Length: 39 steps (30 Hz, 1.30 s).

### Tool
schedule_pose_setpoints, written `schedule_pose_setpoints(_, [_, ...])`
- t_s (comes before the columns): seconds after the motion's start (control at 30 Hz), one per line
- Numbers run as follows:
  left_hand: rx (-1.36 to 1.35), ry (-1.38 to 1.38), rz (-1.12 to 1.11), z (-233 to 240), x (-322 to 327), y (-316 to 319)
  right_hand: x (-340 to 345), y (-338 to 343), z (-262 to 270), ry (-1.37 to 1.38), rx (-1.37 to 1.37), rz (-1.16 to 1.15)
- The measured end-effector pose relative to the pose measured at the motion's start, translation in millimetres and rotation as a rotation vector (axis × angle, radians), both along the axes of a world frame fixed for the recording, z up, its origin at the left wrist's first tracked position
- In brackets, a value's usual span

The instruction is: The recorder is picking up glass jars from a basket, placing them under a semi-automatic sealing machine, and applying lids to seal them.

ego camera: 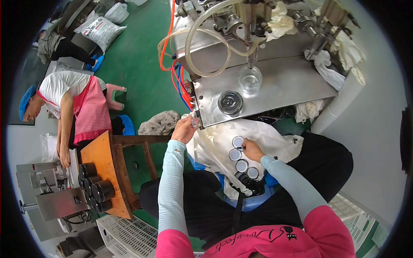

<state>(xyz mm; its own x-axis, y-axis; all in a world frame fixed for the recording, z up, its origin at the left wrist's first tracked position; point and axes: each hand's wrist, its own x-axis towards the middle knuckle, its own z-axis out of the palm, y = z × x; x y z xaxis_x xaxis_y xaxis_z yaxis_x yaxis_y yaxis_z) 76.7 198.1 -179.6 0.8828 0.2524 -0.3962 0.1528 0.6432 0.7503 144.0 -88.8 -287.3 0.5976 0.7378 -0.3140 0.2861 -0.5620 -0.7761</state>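
Note:
My left hand (184, 129) is at the front left corner of the metal filling machine table (284, 77), fingers closed around a small clear fitting (196, 119). My right hand (252, 150) is over the white cloth (213, 138) across my lap, its fingertips pinching a small dark-and-white piece (240, 148) too small to name. Several round lids with white liners (241, 166) lie beside it in a loose row. An empty-looking clear glass jar (250, 83) stands under the filling nozzle (251, 61). Nearer me, an uncapped jar of glossy black contents (230, 102) stands on the metal.
Clear hoses (188, 42) and red and blue tubes (180, 84) run along the machine's left side. Dark jars (102, 190) stand on a wooden stool (103, 154). Another person (77, 106) leans over equipment at left. A blue tub (250, 204) sits between my legs.

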Motion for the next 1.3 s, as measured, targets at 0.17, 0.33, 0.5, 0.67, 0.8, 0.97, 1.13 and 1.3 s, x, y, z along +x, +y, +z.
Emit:
schedule_pose_setpoints(0.17, [0.095,0.063,0.074,-15.3,3.8,7.5,-5.7,6.3,79.7,0.390,0.134,-0.054])
schedule_pose_setpoints(0.33, [0.502,0.270,0.203,13.3,-8.5,-4.3,-8.2,-8.5,137.3,0.723,0.287,0.027])
schedule_pose_setpoints(0.5, [0.856,0.025,0.432,64.6,-1.8,-45.0,-10.5,-39.3,156.1,0.871,0.335,-0.093])
schedule_pose_setpoints(0.67, [1.201,-0.135,0.111,71.6,41.2,-107.9,-18.6,-36.1,177.4,1.018,0.500,-0.128])
schedule_pose_setpoints(0.8, [1.209,-0.023,0.172,62.7,65.3,-128.0,-23.6,-46.5,196.7,0.978,0.630,-0.223])
schedule_pose_setpoints(0.97, [1.171,0.072,0.311,56.6,69.3,-141.4,-1.5,-49.8,209.9,0.508,0.814,-0.216])
schedule_pose_setpoints(1.13, [1.223,-0.176,0.356,88.8,38.7,-160.7,31.7,-10.8,271.8,-0.435,0.743,-0.040])
schedule_pose_setpoints(1.3, [1.328,-0.361,0.445,144.3,-11.4,-177.2,9.7,19.4,307.2,-0.667,0.737,0.354])
